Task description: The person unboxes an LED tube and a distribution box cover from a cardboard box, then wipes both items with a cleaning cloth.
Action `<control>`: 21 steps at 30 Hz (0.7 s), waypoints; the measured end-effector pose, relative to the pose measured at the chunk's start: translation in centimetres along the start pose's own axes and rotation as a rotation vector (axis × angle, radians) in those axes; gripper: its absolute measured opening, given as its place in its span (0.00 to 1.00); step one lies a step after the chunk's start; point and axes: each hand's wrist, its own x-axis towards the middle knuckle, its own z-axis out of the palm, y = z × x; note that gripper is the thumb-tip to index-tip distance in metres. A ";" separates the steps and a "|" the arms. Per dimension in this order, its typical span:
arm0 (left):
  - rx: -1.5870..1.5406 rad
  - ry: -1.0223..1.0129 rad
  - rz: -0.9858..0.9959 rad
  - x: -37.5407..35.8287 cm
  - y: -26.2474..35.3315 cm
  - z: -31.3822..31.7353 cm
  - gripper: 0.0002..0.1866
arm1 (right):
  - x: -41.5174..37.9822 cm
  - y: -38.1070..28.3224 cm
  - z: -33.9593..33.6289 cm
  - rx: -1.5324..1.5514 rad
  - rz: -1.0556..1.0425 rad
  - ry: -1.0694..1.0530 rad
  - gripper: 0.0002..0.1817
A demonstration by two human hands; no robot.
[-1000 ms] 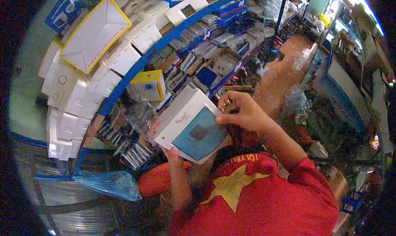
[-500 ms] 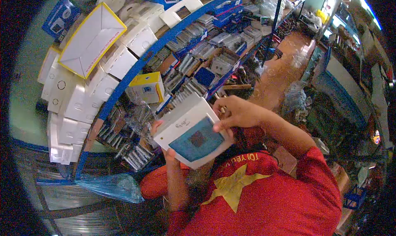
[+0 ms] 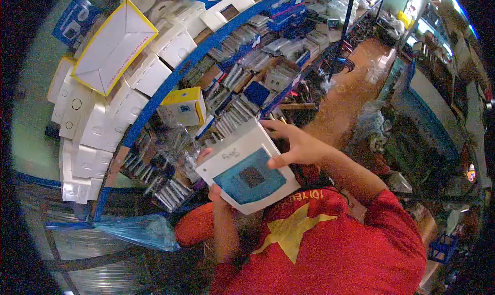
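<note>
A white box with a blue panel and a dark square printed on its face (image 3: 232, 158) is held in front of my chest, tilted. My left hand (image 3: 215, 193) grips its left side, thumb at the front and fingertips showing at the upper left edge. On the other side, my right hand (image 3: 304, 148) grips the upper right edge, its thumb lying on the printed panel and its fingers reaching over the top. Dark handwriting shows on the white band of the box. What lies behind the box is hidden.
A blue-edged shelf (image 3: 170, 96) curves past on the left, with white boxes (image 3: 149, 76) and a yellow-edged carton (image 3: 113, 47) on it. Below are trays of packed parts (image 3: 242, 78) and a yellow-white box (image 3: 183, 107). A blue plastic bag (image 3: 142, 232) hangs lower left.
My right hand has uncurled its fingers and spread them over the box's upper edge. The box has shifted slightly right and down, still in my left hand.
</note>
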 end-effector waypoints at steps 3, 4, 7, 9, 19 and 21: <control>0.000 -0.003 -0.034 -0.3 -0.1 -0.2 0.52 | 0.2 0.4 0.2 0.003 -0.048 -0.039 0.52; 0.002 -0.006 -0.043 -0.4 -0.2 -0.2 0.52 | 0.1 0.3 0.3 0.009 -0.030 -0.033 0.52; 0.009 -0.008 -0.067 -0.5 -0.1 -0.1 0.52 | -0.3 -0.3 0.7 0.014 0.011 -0.012 0.51; 0.017 -0.007 -0.076 -0.6 0.0 0.1 0.52 | -0.4 -0.3 0.8 0.001 0.027 0.003 0.50; 0.148 0.005 -0.122 -0.7 0.8 -0.4 0.52 | -0.3 0.8 0.8 0.022 0.030 0.042 0.50; 0.258 0.018 -0.132 -0.5 1.0 -0.3 0.52 | -0.2 1.6 0.7 -0.004 0.024 0.052 0.51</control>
